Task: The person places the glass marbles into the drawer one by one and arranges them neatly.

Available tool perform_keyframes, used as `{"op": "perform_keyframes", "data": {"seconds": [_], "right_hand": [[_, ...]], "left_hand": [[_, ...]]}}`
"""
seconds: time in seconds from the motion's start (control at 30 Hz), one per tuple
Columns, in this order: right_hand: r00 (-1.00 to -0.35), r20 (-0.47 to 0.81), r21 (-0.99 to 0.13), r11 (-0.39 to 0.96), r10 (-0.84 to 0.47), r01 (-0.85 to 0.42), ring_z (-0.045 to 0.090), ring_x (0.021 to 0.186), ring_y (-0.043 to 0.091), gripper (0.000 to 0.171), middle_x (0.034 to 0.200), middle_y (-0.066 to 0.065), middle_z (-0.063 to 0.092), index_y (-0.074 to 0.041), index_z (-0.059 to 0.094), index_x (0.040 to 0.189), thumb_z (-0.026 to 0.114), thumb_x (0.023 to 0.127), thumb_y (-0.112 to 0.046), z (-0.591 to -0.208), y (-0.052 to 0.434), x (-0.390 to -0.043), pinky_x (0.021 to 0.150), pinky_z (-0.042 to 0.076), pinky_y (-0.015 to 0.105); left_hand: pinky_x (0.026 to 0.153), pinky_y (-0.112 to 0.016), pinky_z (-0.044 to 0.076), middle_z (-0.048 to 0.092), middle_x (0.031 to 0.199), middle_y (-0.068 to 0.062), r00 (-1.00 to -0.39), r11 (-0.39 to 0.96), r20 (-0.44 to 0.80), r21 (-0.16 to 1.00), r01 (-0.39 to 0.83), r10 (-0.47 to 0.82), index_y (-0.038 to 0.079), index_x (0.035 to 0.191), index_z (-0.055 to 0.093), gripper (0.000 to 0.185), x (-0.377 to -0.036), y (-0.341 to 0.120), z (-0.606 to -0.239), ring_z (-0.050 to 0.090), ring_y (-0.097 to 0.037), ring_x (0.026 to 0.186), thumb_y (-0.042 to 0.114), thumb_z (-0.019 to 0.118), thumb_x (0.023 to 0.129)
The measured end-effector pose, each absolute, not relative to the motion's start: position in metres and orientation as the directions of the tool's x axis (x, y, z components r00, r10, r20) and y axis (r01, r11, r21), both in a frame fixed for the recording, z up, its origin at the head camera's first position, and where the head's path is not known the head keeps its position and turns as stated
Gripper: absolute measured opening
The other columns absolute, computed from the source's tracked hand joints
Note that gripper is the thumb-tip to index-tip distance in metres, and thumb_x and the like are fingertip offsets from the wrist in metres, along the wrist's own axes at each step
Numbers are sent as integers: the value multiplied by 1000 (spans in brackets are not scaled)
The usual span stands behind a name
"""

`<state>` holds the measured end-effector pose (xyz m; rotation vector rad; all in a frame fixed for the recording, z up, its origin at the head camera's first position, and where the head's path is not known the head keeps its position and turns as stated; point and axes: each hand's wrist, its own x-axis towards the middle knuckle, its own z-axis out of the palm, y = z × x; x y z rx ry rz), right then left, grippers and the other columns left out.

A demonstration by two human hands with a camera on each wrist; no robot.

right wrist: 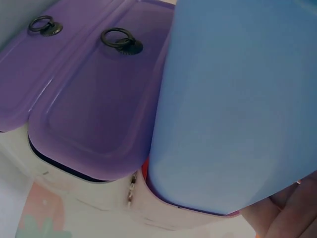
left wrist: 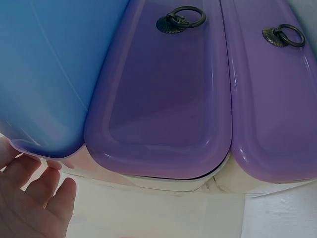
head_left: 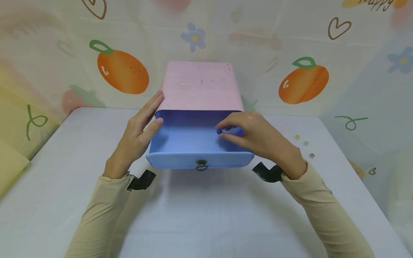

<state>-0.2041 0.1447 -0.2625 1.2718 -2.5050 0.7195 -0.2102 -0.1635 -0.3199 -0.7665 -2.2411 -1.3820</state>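
A small cabinet with a pink top (head_left: 201, 86) stands on the white table (head_left: 206, 215). Its blue top drawer (head_left: 187, 139) is pulled out, with a ring handle (head_left: 201, 165) on the front. My right hand (head_left: 222, 129) pinches a small blue bead (head_left: 219, 131) over the inside of the drawer. With straight fingers, my left hand (head_left: 155, 109) rests against the left side of the drawer and cabinet. In the left wrist view the fingers (left wrist: 34, 198) lie under the blue drawer (left wrist: 44, 74), beside two closed purple drawers (left wrist: 163, 94). The right wrist view shows the blue drawer (right wrist: 237, 99) from below.
Three small beads lie on the table to the right: green (head_left: 297, 137), pale green (head_left: 305, 143) and grey (head_left: 311, 155). A fruit-patterned backdrop (head_left: 122, 71) rises right behind the cabinet. The table's front stretches out below the drawer.
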Motion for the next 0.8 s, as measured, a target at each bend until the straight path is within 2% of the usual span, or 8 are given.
{"op": "perform_keyframes", "data": {"seconds": [0.3,0.4,0.57,0.8], "right_hand": [[-648,279,-297,579,-708,-760,68,84,11,16,96,-1,75,-9,76,102,76,87,-14,-256,137,-205,78,57,29],[-659,242,-288,596,-712,-750,68,87,14,16,97,1,75,-9,76,103,75,87,-13,-255,136,-207,80,56,31],[-657,206,-289,596,-725,-749,69,92,16,18,99,2,76,-8,76,104,75,87,-11,-256,133,-209,85,56,35],[-657,176,-296,597,-733,-745,70,93,15,19,100,2,76,-8,77,106,74,87,-10,-255,131,-210,85,58,34]], "left_hand": [[120,-23,30,34,161,-4,-766,357,594,680,641,244,9,152,39,56,-210,-163,-318,33,-15,149,2,49,97],[120,-23,30,35,161,-5,-766,354,594,681,641,244,9,152,40,56,-210,-163,-318,33,-16,149,2,49,97],[120,-23,30,35,161,-3,-766,356,595,680,641,243,9,152,39,56,-211,-163,-319,33,-14,149,3,49,97],[121,-23,30,35,161,-3,-767,354,595,682,640,239,10,152,39,56,-211,-163,-319,34,-13,149,2,49,97]]}}
